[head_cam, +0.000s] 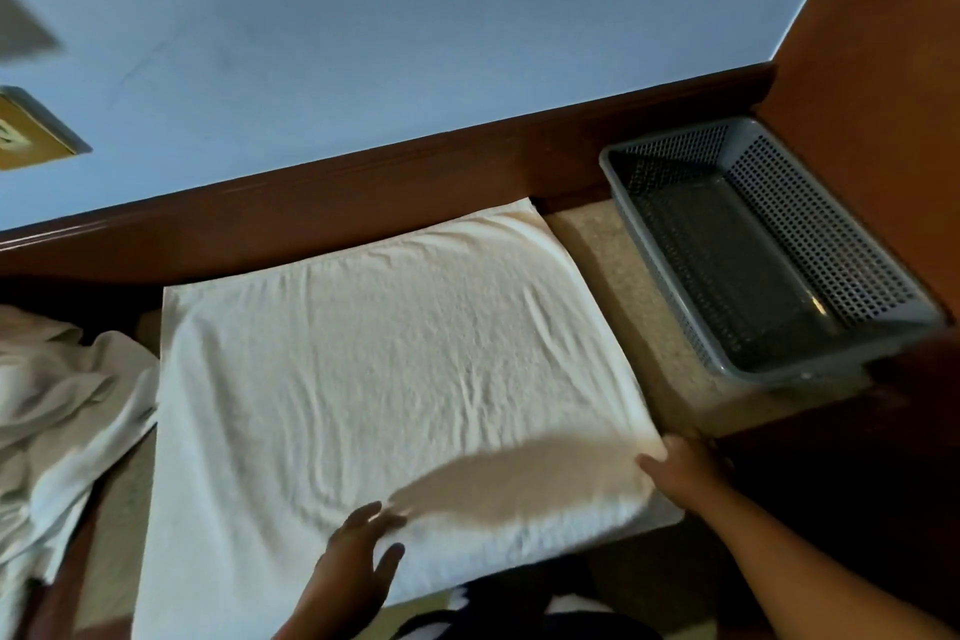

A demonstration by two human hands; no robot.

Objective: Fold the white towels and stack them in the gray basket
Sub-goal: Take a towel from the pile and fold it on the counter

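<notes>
At near edge, soft limp towel (389, 369) is being flattened by spread L hand (358, 551), w/ R hand (675, 465) at corner, grip unclear.

1 head-worn wide-angle view, steeply down, close over the white towel (395, 369)

A speckled beige tabletop (592, 255) bears a flat white towel (389, 369), a gray basket (831, 234) and a crumpled towel heap (52, 390).
</notes>
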